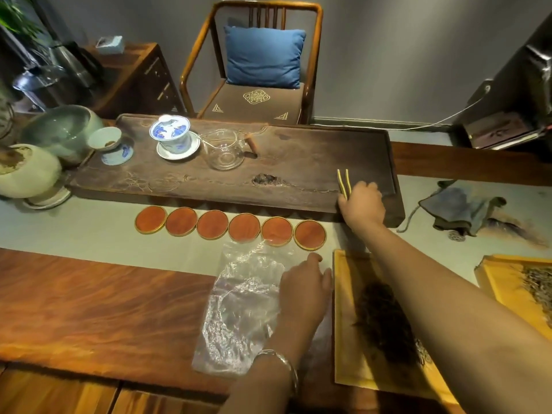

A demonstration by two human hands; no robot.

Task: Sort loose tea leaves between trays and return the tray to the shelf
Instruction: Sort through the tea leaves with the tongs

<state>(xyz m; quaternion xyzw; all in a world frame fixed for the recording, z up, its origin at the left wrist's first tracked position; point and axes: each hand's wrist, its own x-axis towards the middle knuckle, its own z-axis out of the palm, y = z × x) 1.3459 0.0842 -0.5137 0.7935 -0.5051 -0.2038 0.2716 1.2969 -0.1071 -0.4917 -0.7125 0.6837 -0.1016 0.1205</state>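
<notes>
A yellow tray (346, 324) lies at the near right with a heap of dark tea leaves (385, 321) on it. A second yellow tray (495, 282) at the far right edge carries pale tea leaves (537, 282). My right hand (363, 201) reaches over the near tray to the right end of the dark wooden tea board (298, 171) and grips yellow tongs (343, 182) that point away from me. My left hand (304, 291) rests flat on the right edge of a crumpled clear plastic bag (239, 312), fingers spread.
Several round orange coasters (230, 227) line the front of the tea board. On the board stand a blue-and-white lidded cup (173, 135) and a glass pitcher (224, 150). Ceramic jars (59, 132) crowd the left, a grey cloth (463, 210) lies right, a chair (257, 61) stands behind.
</notes>
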